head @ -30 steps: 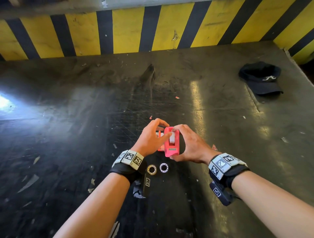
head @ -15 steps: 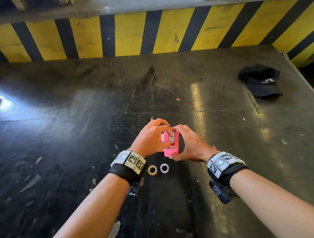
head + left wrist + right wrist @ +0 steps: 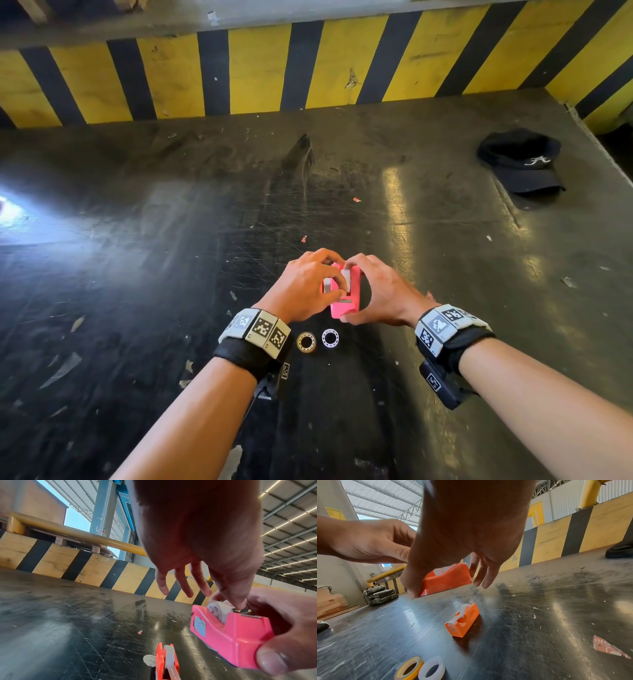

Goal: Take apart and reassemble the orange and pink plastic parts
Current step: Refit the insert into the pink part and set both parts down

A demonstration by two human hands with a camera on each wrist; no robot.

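Observation:
A pink tape dispenser (image 3: 352,303) sits low over the dark surface, and my right hand (image 3: 354,291) grips it, thumb on its near end and fingers over its far end. My left hand (image 3: 337,278) reaches in from the left. Its thumb and forefinger pinch the white tape roll (image 3: 220,610) seated in the pink dispenser (image 3: 229,635), while the other fingers hang straight. A small orange dispenser (image 3: 463,620) with tape in it lies on the surface below my left wrist, mostly hidden in the head view. In the right wrist view the pink dispenser (image 3: 448,578) looks orange.
Two loose tape rolls lie near my wrists, a yellow one (image 3: 306,341) and a white one (image 3: 330,338). A black cap (image 3: 520,164) lies at the far right. A yellow and black striped kerb (image 3: 260,68) bounds the far edge. Paper scraps dot the scratched surface.
My left hand has moved over the top of the pink dispenser and its thumb and forefinger have closed on the tape roll. My right hand keeps its grip.

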